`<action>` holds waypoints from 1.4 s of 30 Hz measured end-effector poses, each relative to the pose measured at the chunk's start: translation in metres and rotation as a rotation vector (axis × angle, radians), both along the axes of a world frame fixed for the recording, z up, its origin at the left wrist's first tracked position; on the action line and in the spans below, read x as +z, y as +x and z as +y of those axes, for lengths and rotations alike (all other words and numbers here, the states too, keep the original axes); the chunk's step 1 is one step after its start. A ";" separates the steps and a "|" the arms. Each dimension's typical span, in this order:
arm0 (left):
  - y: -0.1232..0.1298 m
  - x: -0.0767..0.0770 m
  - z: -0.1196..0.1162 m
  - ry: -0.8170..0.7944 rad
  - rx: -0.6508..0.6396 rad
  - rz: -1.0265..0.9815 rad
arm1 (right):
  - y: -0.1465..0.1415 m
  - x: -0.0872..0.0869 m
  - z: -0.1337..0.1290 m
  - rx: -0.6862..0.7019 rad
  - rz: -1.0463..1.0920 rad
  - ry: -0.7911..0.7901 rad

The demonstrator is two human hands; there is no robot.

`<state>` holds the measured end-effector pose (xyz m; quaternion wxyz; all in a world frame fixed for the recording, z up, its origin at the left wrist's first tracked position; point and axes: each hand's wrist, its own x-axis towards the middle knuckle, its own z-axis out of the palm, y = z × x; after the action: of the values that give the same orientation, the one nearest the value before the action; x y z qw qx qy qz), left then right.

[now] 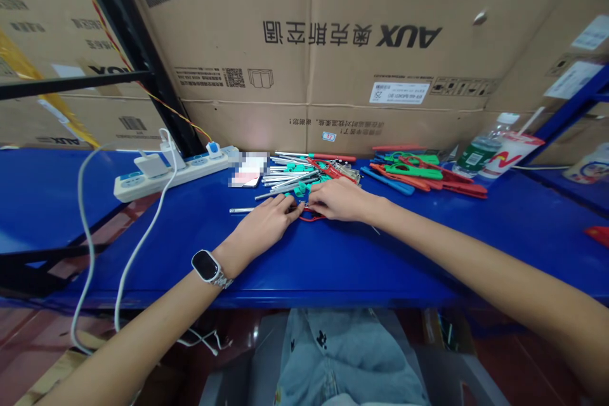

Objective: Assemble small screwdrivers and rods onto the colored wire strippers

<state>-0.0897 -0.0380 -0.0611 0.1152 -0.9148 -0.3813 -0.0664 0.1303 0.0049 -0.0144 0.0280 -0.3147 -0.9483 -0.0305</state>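
My left hand (267, 226) and my right hand (343, 200) meet low over the blue tabletop, their fingers closed and almost touching. Between the fingertips shows a red looped piece (311, 218) with a small metallic bit; the fingers cover most of it. My right hand pinches at this red piece. What my left fingers hold is too hidden to name. A silver rod (241, 210) sticks out to the left behind my left hand. Just beyond both hands lies a heap of silver rods (285, 181), with small green pieces (301, 189) and red parts (328, 168).
Green, orange, red and blue plastic pieces (413, 171) are piled at the back right, near a bottle (476, 155) and a paper cup (509, 153). A white power strip (176, 174) with cables stands left. A large cardboard box (314, 76) rises behind the tabletop (304, 266).
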 end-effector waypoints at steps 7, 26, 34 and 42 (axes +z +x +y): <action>-0.004 -0.006 0.001 0.035 -0.014 -0.078 | 0.000 0.001 0.003 -0.006 0.000 -0.023; -0.001 0.000 -0.002 0.077 -0.007 -0.004 | -0.005 0.002 0.007 0.060 -0.035 -0.014; 0.004 0.007 -0.007 0.068 0.040 0.080 | 0.019 -0.012 -0.010 0.035 0.145 0.084; 0.003 0.007 -0.006 0.072 0.028 0.086 | 0.033 -0.030 -0.028 0.063 0.145 0.181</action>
<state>-0.0863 -0.0438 -0.0543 0.1654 -0.9067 -0.3859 -0.0393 0.1636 -0.0231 -0.0448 0.1257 -0.2822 -0.9466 -0.0926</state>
